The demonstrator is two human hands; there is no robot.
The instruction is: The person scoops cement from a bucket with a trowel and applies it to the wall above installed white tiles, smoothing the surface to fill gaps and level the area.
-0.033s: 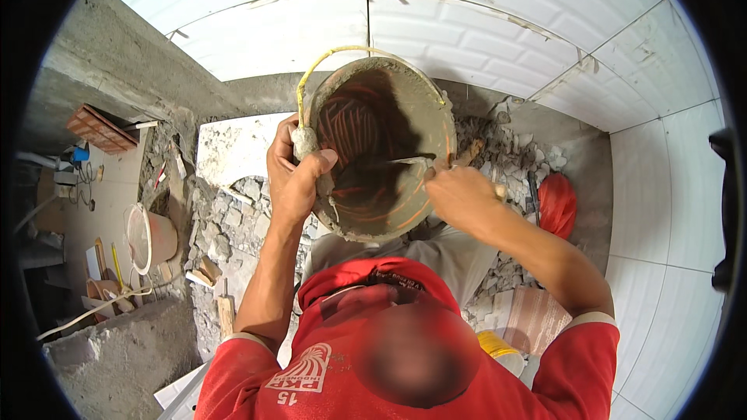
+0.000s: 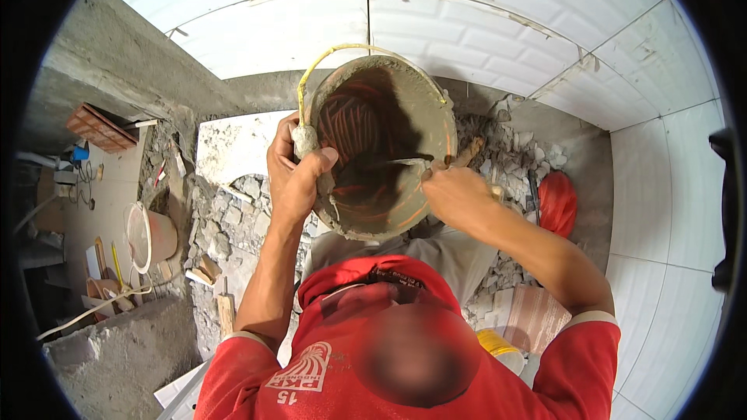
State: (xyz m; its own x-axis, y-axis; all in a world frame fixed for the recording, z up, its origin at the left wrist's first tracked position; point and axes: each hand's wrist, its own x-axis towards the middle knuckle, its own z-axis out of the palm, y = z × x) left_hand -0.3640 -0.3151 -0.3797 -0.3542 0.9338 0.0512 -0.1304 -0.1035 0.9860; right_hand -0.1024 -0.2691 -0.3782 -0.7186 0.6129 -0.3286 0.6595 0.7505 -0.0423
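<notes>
Basically, mortar-smeared bucket [image 2: 432,113] is between both hands, mouth toward camera, near white tiled wall [image 2: 288,35]; left hand [image 2: 292,179] clamps its left rim, thumb over the edge, fingers outside; right hand [image 2: 461,196] has fingers curled tight round a tool [image 2: 411,161], thin blade inside bucket; yellow handle [image 2: 331,50] arcs beyond far rim; rubble [image 2: 222,218] around.
</notes>
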